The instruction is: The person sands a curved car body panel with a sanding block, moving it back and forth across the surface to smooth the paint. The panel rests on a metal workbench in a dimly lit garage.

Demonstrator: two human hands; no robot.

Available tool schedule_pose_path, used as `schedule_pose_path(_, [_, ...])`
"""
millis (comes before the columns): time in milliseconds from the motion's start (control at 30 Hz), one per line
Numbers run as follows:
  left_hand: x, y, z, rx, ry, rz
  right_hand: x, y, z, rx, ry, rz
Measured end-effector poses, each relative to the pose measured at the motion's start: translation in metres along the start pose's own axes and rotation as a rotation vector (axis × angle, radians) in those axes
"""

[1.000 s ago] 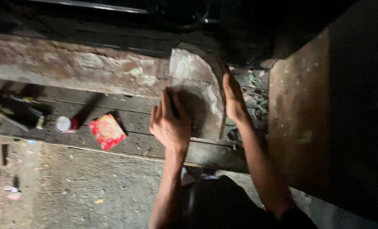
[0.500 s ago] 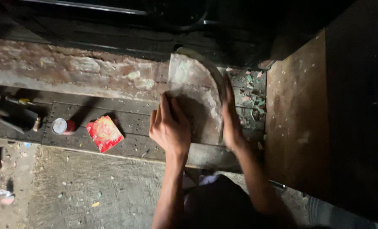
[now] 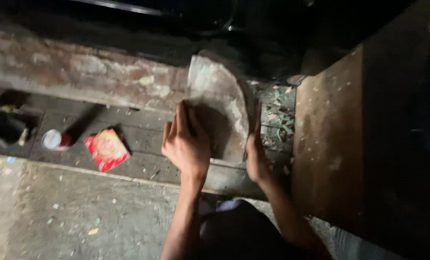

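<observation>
A pale, dusty, rounded slab of flat material (image 3: 219, 103) lies on the dark wooden planks (image 3: 142, 139), leaning up toward the worn brick ledge (image 3: 80, 72). The left hand (image 3: 186, 144) lies flat on its face, fingers spread, its grip open and pressing rather than clasping. The right hand (image 3: 257, 156) is set against the slab's right edge; whether its fingers curl around I cannot tell. A red packet (image 3: 106, 149) and a small red-and-white can (image 3: 56, 140) lie to the left.

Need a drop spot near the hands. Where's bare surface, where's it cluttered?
Bare: concrete floor below the plank ledge, only small flecks; the brown board right of the right hand. Narrow gap on the planks between the red packet and left hand. Crowded: the grey slab under both hands, debris right of it, can and dark items far left.
</observation>
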State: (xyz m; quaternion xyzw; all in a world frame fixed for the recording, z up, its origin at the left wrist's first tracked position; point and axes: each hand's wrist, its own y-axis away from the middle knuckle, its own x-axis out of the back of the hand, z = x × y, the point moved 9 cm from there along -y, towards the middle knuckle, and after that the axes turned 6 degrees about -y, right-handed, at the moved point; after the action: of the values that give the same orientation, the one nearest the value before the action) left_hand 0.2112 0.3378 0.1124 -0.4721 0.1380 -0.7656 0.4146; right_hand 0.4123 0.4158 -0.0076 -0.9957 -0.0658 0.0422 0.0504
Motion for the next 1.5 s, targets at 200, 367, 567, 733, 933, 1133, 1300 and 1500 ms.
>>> schedule_pose_path(200, [0.008,0.007,-0.007,-0.018,-0.01,-0.002,-0.039,-0.03,-0.066,0.368,0.251,-0.336])
schedule_pose_path(367, [0.005,0.006,-0.009,0.0,0.013,-0.028,-0.034,0.025,-0.062,0.182,0.185,-0.094])
schedule_pose_path(567, [0.013,0.009,-0.007,-0.007,-0.026,-0.016,-0.048,-0.022,-0.079,0.325,0.265,-0.261])
schedule_pose_path(733, [0.014,0.006,-0.008,-0.008,-0.006,0.002,-0.056,0.061,-0.081,0.253,0.229,-0.124])
schedule_pose_path(933, [0.021,0.005,-0.014,-0.007,-0.002,0.009,-0.054,-0.004,-0.093,0.4,0.232,-0.232])
schedule_pose_path(1133, [0.002,0.015,-0.005,-0.004,-0.048,-0.003,-0.033,0.071,-0.05,0.285,0.204,-0.148])
schedule_pose_path(1300, [0.017,0.003,0.002,-0.087,0.008,0.059,-0.019,0.062,-0.033,0.349,-0.022,-0.086])
schedule_pose_path(1500, [0.057,0.004,0.02,-0.064,-0.026,0.041,-0.015,0.046,-0.086,0.279,-0.128,-0.002])
